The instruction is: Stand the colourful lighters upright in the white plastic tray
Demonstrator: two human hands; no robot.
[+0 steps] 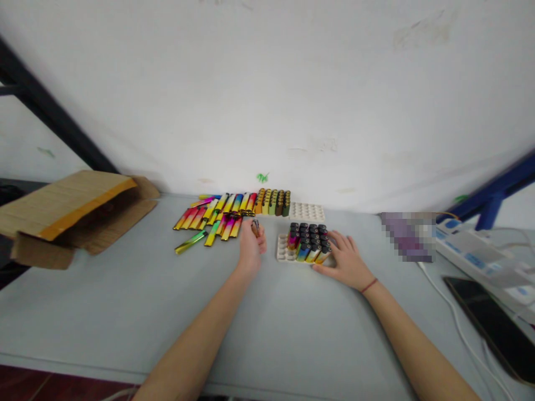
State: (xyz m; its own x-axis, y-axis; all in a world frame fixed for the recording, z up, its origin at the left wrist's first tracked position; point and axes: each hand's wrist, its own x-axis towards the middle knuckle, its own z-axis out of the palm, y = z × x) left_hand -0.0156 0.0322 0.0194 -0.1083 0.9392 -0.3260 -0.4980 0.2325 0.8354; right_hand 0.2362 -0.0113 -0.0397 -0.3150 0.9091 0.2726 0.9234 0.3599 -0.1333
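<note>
Seeing lighters [312,253] standing in the near tray [282,253], loose lighters [229,228] left, a box [75,195] farther left, a phone [493,326] right.

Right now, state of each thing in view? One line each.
Front tray: partly filled
Front lighters: upright
Left hand: closed around a lighter
Right hand: open, at front tray's right side
Rear lighters: upright, in rows
Loose lighters: lying down, some overlapping
Rear tray: sockets showing
Cardboard box: open
Phone: screen dark
Power strip: on or off, can't tell

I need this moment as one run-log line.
left hand: holds lighter | right hand: at part-filled tray, right side | loose lighters: left of tray
</note>
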